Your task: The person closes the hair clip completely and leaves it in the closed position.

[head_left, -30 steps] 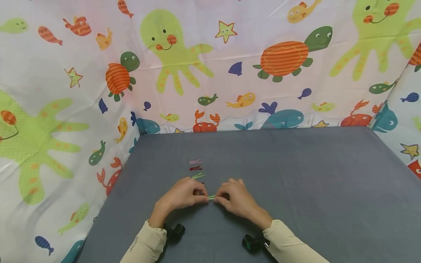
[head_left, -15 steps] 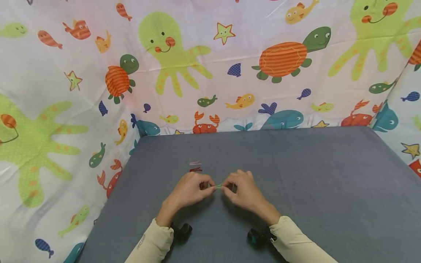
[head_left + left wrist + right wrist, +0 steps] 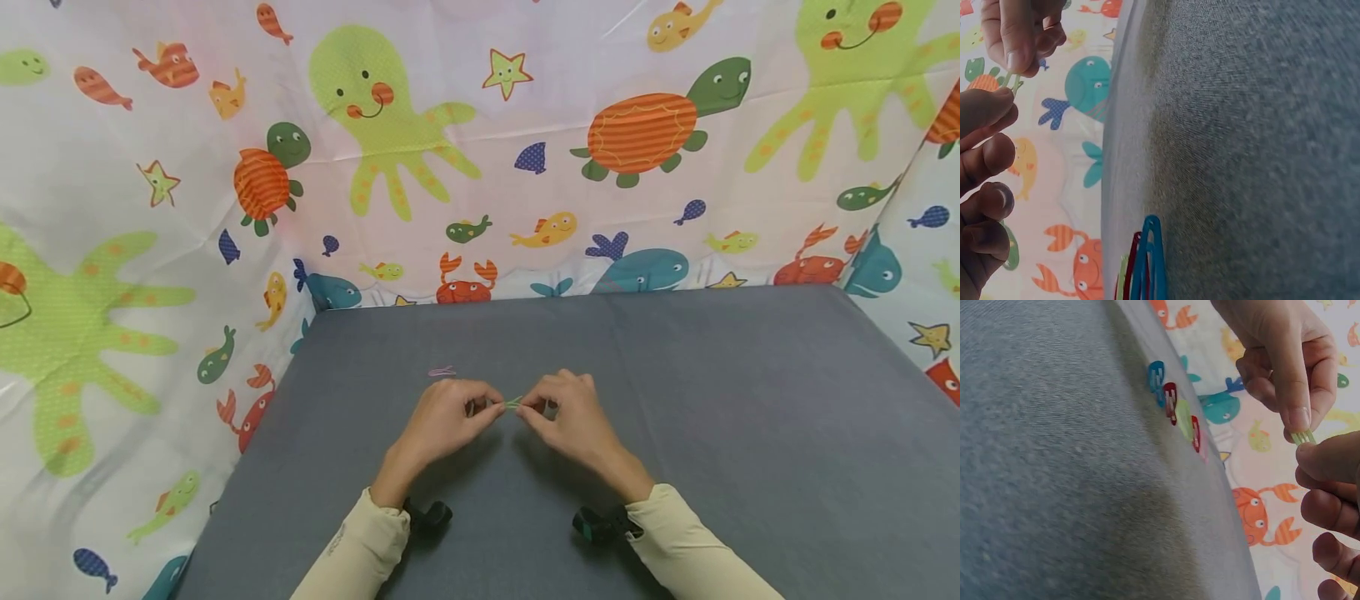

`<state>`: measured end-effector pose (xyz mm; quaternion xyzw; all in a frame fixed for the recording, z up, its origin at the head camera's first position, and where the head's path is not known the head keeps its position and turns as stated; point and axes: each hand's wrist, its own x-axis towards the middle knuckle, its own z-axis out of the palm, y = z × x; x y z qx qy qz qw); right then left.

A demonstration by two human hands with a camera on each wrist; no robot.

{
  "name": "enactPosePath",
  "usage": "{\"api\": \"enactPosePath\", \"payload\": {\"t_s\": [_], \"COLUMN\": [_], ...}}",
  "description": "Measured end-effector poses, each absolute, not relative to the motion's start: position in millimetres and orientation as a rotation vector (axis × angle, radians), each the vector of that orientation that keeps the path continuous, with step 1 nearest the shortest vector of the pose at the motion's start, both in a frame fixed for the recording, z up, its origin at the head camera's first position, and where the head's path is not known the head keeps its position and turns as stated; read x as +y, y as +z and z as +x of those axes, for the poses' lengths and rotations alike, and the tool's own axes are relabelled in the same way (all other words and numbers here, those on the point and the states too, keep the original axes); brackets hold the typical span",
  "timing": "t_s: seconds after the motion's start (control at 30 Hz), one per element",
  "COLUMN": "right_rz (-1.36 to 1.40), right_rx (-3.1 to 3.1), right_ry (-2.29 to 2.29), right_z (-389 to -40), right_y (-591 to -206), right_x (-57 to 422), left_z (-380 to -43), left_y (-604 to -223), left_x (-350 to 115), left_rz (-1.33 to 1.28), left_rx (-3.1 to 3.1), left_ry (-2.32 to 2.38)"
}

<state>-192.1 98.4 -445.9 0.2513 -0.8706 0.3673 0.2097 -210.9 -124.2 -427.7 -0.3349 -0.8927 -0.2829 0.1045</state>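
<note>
A small light-green snap hair clip (image 3: 513, 404) is held up over the grey table, pinched between both hands. My left hand (image 3: 448, 418) grips one end with thumb and fingertips. On the other end, the right hand (image 3: 572, 418) has its thumb and fingers, and the clip's two prongs look spread in the head view. Behind the left hand lies a pink hair clip (image 3: 441, 372). The right wrist view shows a row of clips on the table: a blue clip (image 3: 1156, 375), a dark red clip (image 3: 1170, 400), a green clip (image 3: 1184, 419) and a red clip (image 3: 1195, 432).
The grey cloth-covered table (image 3: 750, 417) stretches to the right and toward the back. A white curtain (image 3: 450, 125) printed with sea animals stands along its back and sides. Black wrist cameras (image 3: 431, 518) sit below both wrists.
Both hands have risen away from the table and shifted slightly right, carrying the green hair clip between them. The left hand now hides most of the clip row in the head view.
</note>
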Motion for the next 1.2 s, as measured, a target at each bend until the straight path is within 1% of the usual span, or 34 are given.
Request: {"api": "enactPosePath", "payload": {"t_s": [0.33,0.8,1.2], "right_rz": [0.673,0.662,0.868], "right_rx": [-2.416,-2.464,-2.435], "right_ry": [1.054,1.148,1.212], "right_z": [-193,-195,-195], "right_y": [-438,-430,-426], "right_x": [108,112,119], "left_z": [-210,-210,-210], "left_y": [-428,-428,-428], "left_x": [-115,-119,-119], "left_rz": [-1.003,-1.001,-1.032], "left_rx": [-2.553,-2.506,-2.507], "left_ry": [-0.902,-1.195,-1.280]}}
